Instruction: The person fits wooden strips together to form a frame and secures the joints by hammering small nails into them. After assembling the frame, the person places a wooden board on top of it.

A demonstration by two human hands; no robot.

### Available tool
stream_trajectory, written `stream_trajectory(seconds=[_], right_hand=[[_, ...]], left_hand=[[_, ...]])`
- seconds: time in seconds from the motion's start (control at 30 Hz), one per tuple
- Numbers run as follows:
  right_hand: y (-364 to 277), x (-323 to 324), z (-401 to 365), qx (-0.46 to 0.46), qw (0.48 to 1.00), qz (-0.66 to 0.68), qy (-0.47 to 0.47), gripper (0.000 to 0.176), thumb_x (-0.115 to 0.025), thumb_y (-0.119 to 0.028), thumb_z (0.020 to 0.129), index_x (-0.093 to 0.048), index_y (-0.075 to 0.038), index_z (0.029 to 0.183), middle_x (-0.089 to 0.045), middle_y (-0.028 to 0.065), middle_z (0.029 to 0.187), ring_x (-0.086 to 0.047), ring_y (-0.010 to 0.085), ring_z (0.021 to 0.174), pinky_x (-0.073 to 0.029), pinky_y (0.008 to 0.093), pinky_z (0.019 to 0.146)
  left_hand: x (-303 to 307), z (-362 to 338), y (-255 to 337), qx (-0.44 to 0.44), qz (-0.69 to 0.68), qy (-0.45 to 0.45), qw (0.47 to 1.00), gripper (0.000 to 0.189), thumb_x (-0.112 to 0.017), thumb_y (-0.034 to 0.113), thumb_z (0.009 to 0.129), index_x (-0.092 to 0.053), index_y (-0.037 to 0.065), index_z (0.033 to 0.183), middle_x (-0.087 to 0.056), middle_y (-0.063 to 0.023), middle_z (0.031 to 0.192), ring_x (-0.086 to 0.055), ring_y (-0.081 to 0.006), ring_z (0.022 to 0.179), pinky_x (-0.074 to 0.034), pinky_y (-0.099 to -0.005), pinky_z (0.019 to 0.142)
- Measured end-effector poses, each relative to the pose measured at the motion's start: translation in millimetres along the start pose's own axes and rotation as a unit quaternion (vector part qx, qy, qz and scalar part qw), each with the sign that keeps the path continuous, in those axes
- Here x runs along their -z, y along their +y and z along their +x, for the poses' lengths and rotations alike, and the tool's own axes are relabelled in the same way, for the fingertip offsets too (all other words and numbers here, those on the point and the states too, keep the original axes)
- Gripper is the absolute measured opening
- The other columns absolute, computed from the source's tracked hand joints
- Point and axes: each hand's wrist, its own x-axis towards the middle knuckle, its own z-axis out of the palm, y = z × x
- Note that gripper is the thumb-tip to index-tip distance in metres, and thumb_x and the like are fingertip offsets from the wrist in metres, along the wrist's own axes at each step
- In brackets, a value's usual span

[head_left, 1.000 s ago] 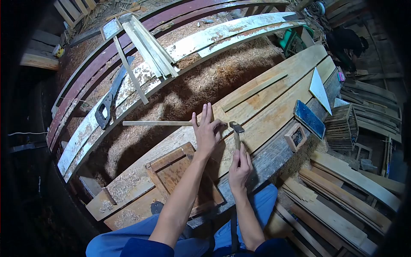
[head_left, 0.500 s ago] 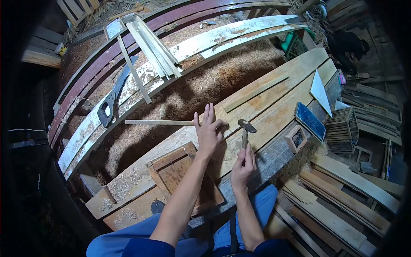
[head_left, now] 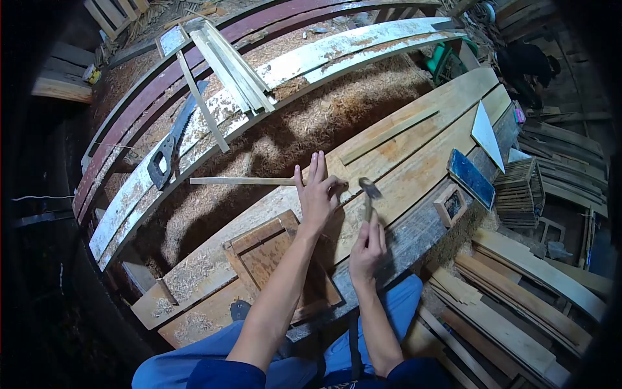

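Two hands work mid-bench [head_left: 414, 172]. Leftmost, beyond the far edge, a saw [head_left: 170, 148] rests on a white beam [head_left: 120, 220]. Your thin strip [head_left: 243, 181] juts left past the bench's far edge, its right part running under your left hand [head_left: 317, 201]. A framed panel [head_left: 262, 259] lies toward the near edge, under that forearm. Your left thumb and forefinger curl together; whether they pinch anything is too small to tell. Just right, the hammer [head_left: 370, 188], its handle clenched in your right hand [head_left: 368, 249], has a blurred head slightly nearer your left fingers than half a second ago. Farther right, a small wooden box [head_left: 449, 205] sits at the near edge, unmoved.
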Motion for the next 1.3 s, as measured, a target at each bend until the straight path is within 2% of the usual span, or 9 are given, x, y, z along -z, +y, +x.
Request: stream_trajectory(seconds=[0.1, 0.23, 0.3, 0.43, 0.73, 0.9, 1.0, 1.1, 1.3], right_hand=[[6.0, 0.9, 0.0, -0.040, 0.997, -0.003, -0.072, 0.037, -0.060, -0.009, 0.105, -0.061, 0.004, 0.140, -0.067, 0.0247, 0.100, -0.066, 0.0403, 0.086, -0.053, 0.0475, 0.072], [1.0, 1.6, -0.7, 0.018, 0.998, -0.026, 0.048, 0.037, -0.059, -0.012, 0.106, -0.060, 0.003, 0.141, -0.065, 0.0233, 0.095, -0.064, 0.0377, 0.083, -0.052, 0.0469, 0.073], [6.4, 0.6, 1.1, -0.022, 0.997, -0.011, -0.070, 0.037, -0.060, -0.010, 0.106, -0.061, 0.004, 0.140, -0.064, 0.0233, 0.094, -0.063, 0.0384, 0.079, -0.052, 0.0472, 0.069], [2.3, 2.3, -3.5, 0.027, 0.998, -0.027, 0.044, 0.039, -0.059, -0.009, 0.106, -0.058, 0.004, 0.142, -0.066, 0.0255, 0.102, -0.066, 0.0415, 0.088, -0.053, 0.0480, 0.073], [-2.4, 8.1, -1.4, -0.045, 0.997, -0.012, -0.061, 0.037, -0.059, -0.007, 0.106, -0.060, 0.004, 0.141, -0.067, 0.0292, 0.120, -0.069, 0.0426, 0.103, -0.057, 0.0454, 0.081], [2.2, 4.8, -6.9, -0.009, 1.000, -0.018, 0.003, 0.038, -0.059, -0.008, 0.105, -0.059, 0.003, 0.142, -0.067, 0.0288, 0.116, -0.068, 0.0423, 0.099, -0.056, 0.0449, 0.079], [6.4, 1.2, 1.5, -0.030, 0.995, -0.006, -0.097, 0.038, -0.059, -0.008, 0.105, -0.059, 0.005, 0.140, -0.066, 0.0251, 0.099, -0.065, 0.0419, 0.085, -0.053, 0.0483, 0.072], [5.4, -3.3, -2.7, -0.004, 1.000, 0.015, 0.024, 0.037, -0.058, -0.011, 0.106, -0.061, 0.004, 0.140, -0.069, 0.0257, 0.106, -0.067, 0.0423, 0.093, -0.053, 0.0476, 0.079], [7.7, -4.6, 1.0, -0.005, 0.999, 0.003, -0.036, 0.037, -0.056, -0.012, 0.107, -0.059, 0.009, 0.139, -0.069, 0.0269, 0.110, -0.068, 0.0426, 0.096, -0.054, 0.0472, 0.082]], left_hand=[[-0.8, 1.1, 1.4, -0.008, 0.045, -0.006, 0.999, 0.013, -0.078, 0.013, 0.082, -0.079, 0.018, 0.094, -0.038, -0.0183, 0.167, -0.031, -0.0315, 0.157, -0.007, -0.0577, 0.128], [-0.8, 1.6, 0.5, -0.007, -0.011, 0.008, 1.000, 0.010, -0.080, 0.019, 0.084, -0.078, 0.015, 0.093, -0.038, -0.0183, 0.166, -0.031, -0.0312, 0.157, -0.007, -0.0579, 0.127], [-0.5, 1.3, 1.9, -0.005, 0.023, 0.006, 1.000, 0.009, -0.079, 0.017, 0.085, -0.079, 0.016, 0.094, -0.038, -0.0177, 0.167, -0.031, -0.0309, 0.157, -0.007, -0.0579, 0.127], [2.3, 2.0, 2.7, -0.004, -0.010, 0.003, 1.000, 0.008, -0.079, 0.017, 0.084, -0.078, 0.015, 0.092, -0.037, -0.0180, 0.168, -0.030, -0.0315, 0.157, -0.006, -0.0573, 0.128], [-1.9, 0.6, -0.9, -0.002, 0.012, 0.001, 1.000, 0.012, -0.079, 0.013, 0.081, -0.077, 0.015, 0.093, -0.035, -0.0162, 0.169, -0.028, -0.0297, 0.159, -0.005, -0.0573, 0.128], [-1.9, -0.6, -0.4, -0.002, -0.010, 0.005, 1.000, 0.013, -0.078, 0.013, 0.081, -0.078, 0.016, 0.094, -0.035, -0.0162, 0.169, -0.029, -0.0296, 0.158, -0.004, -0.0569, 0.128], [-1.8, -2.4, -0.6, -0.008, 0.019, 0.007, 1.000, 0.013, -0.078, 0.014, 0.081, -0.079, 0.017, 0.094, -0.036, -0.0161, 0.169, -0.029, -0.0293, 0.158, -0.005, -0.0576, 0.128], [0.4, 2.0, -0.6, -0.008, -0.004, 0.001, 1.000, 0.013, -0.078, 0.014, 0.081, -0.079, 0.016, 0.094, -0.036, -0.0164, 0.168, -0.030, -0.0293, 0.158, -0.006, -0.0573, 0.128], [-1.9, 2.2, -3.2, 0.001, -0.005, -0.008, 1.000, 0.017, -0.078, 0.016, 0.083, -0.080, 0.020, 0.099, -0.034, -0.0165, 0.169, -0.029, -0.0305, 0.159, -0.004, -0.0558, 0.128]])
